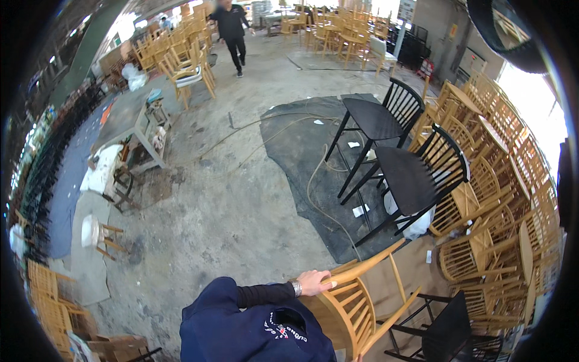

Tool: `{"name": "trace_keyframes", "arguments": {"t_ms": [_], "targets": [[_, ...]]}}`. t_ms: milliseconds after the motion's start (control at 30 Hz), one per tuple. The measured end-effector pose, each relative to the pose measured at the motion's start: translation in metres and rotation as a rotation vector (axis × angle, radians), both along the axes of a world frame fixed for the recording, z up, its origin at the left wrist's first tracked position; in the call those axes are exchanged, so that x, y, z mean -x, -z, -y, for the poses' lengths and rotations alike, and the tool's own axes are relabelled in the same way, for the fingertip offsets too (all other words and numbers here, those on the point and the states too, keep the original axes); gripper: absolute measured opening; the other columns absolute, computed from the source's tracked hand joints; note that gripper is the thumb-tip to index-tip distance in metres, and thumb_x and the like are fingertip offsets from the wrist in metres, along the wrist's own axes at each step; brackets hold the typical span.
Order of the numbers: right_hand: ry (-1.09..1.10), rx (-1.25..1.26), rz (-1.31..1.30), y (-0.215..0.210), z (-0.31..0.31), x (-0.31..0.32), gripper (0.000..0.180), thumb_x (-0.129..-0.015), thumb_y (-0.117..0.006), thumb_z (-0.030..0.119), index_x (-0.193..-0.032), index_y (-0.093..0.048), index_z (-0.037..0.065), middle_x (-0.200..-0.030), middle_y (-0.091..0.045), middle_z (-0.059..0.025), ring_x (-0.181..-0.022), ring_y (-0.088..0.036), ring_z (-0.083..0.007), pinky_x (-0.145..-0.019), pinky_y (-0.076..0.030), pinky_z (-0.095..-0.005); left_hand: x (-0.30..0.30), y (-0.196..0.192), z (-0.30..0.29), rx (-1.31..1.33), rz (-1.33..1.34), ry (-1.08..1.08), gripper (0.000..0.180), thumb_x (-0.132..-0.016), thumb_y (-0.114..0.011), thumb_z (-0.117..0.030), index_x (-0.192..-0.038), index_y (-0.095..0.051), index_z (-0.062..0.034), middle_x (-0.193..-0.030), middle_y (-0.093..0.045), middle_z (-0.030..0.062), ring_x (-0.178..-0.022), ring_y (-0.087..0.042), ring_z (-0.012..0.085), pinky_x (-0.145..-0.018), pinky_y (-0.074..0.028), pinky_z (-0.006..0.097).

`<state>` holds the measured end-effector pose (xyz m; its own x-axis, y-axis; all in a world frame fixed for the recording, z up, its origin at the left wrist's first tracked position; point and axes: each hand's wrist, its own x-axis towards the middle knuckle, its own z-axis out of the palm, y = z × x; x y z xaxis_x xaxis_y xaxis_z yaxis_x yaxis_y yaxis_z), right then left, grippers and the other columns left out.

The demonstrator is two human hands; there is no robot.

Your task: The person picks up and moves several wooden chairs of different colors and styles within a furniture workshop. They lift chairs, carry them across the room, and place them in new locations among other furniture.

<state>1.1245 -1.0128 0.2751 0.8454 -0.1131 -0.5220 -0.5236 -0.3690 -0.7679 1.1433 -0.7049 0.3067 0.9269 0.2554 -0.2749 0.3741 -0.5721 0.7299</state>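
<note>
On wooden chair [356,301] rail, right hand [313,282].

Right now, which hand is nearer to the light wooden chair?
Left. The left hand grips the top rail of the light wooden chair. The right hand is not in view.

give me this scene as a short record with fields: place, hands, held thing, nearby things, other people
place: workshop with a concrete floor and many stacked wooden chairs
hands: one hand shows, gripping the top rail of a chair; which hand it is cannot be told, the other is out of view
held thing: light wooden spindle-back chair, tilted
nearby things: two black chairs on a dark mat, hose across it, small stool at left, workbench
other people: one person in dark clothes walking far off
</note>
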Motion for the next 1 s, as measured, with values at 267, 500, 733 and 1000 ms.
{"name": "trace_keyframes", "arguments": {"t_ms": [267, 500, 733, 1000], "targets": [[-0.120, 0.125, 0.064, -0.025, -0.001, -0.012, 0.050, -0.076, -0.063, 0.041, -0.117, -0.052, 0.016, -0.100, -0.062, -0.0132, -0.090, -0.061, -0.0293, -0.079, -0.046, -0.0430, -0.003, 0.011, 0.002, 0.061, -0.122, 0.004, 0.053, -0.083, -0.045, -0.057, -0.101, -0.059, -0.0100, -0.088, -0.064, 0.0189, -0.086, -0.061, 0.0344, -0.075, -0.046, 0.045], [-0.217, 0.259, 0.172, -0.056, -0.010, -0.040, 0.052, -0.074, -0.064, 0.041, -0.119, -0.051, 0.018, -0.102, -0.061, -0.0145, -0.091, -0.060, -0.0298, -0.080, -0.046, -0.0437, 0.065, 0.134, -0.071, 1.377, 0.012, -0.870, 0.057, -0.088, -0.050, -0.046, -0.124, -0.034, -0.0045, -0.110, -0.055, 0.0237, -0.102, -0.057, 0.0315, -0.079, -0.051, 0.043], [-0.203, 0.583, 0.345, -0.116, -0.014, -0.090, 0.055, -0.072, -0.065, 0.042, -0.120, -0.051, 0.019, -0.104, -0.060, -0.0157, -0.093, -0.059, -0.0304, -0.080, -0.045, -0.0443, 0.262, 0.302, -0.041, 0.924, -0.978, -0.664, 0.048, -0.080, -0.050, -0.046, -0.117, -0.056, -0.0159, -0.087, -0.063, 0.0090, -0.071, -0.060, 0.0202, -0.058, -0.049, 0.039], [-0.054, 1.027, 0.320, -0.159, 0.011, -0.162, 0.058, -0.071, -0.067, 0.043, -0.122, -0.050, 0.020, -0.107, -0.059, -0.0171, -0.094, -0.059, -0.0310, -0.082, -0.044, -0.0450, 0.207, 0.357, -0.064, 0.214, -0.685, -0.414, 0.051, -0.076, -0.050, -0.041, -0.106, -0.062, -0.0016, -0.109, -0.058, 0.0239, -0.102, -0.056, 0.0361, -0.085, -0.045, 0.042]]}}
